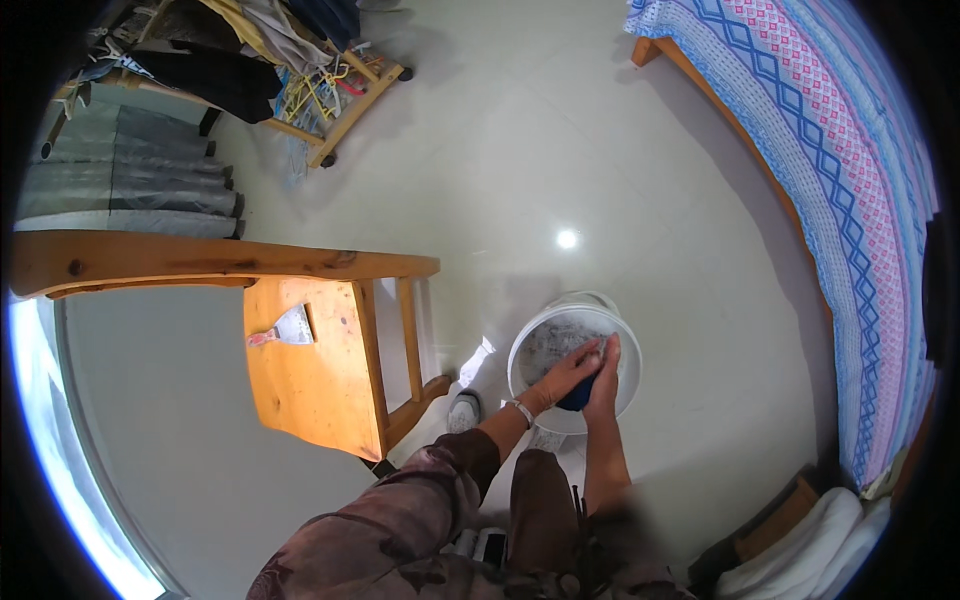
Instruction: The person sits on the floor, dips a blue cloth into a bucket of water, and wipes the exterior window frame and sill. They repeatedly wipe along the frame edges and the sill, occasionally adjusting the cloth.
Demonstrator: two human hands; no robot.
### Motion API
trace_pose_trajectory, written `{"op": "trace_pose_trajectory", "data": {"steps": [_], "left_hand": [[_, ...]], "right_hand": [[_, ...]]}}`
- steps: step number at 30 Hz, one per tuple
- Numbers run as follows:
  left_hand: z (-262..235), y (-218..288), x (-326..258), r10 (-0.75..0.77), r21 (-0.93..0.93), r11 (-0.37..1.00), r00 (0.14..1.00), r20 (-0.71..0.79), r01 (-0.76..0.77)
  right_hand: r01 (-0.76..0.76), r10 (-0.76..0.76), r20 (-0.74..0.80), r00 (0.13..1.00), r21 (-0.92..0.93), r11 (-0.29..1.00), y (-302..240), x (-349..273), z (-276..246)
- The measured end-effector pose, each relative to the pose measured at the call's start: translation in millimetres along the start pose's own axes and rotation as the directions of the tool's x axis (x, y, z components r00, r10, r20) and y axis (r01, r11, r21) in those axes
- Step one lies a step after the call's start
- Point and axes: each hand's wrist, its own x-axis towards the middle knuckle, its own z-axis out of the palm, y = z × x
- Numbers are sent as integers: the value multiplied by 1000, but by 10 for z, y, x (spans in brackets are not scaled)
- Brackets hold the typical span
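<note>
Fingers first: left hand [570, 374] and right hand [606, 374] meet low over the bucket, both looking closed round a dark blue cloth [575, 396]. Hands press in from either side, fingers bunched at the far end; undersides hidden, so can't tell exactly how each finger wraps. Cloth is bundled between the hands, inside the rim as seen from above. Can't tell if its lower end touches the contents.

White bucket [634, 372] stands upright on the floor [480, 200], just in front of the person's feet. Grey, speckled, murky-looking stuff [547, 345] inside, probably dirty water. Pale band [522, 412] on the left wrist.

Step in hand, my read: rinsing or wringing the cloth. Next move calls for both hands squeezing or twisting against each other, cloth held over the bucket so drips land inside. Watch the rim with the forearms.

Further out: wooden chair [330, 395] to the left, scraper [294, 326] lying flat on its seat, well apart from the hands. Clothes rack [358, 112] beyond, top left. Bed [800, 150] with patterned cover along the right.
</note>
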Motion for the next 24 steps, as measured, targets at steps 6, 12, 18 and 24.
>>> {"op": "trace_pose_trajectory", "data": {"steps": [6,12,18,24], "left_hand": [[-139,-66,-92,-65,-417,906,998,18,66],[-268,48,41,67,-592,806,993,98,4],[-247,351,42,142,-172,979,972,187,-110],[-101,543,71,139,4,990,983,122,-140]], "right_hand": [[-236,275,336,901,-153,960,-481,125,-72],[-561,455,500,737,76,825,-539,-185,16],[-668,598,581,552,-120,734,-382,-51,-435],[-602,668,326,669,-290,744,-707,-262,-138]]}}
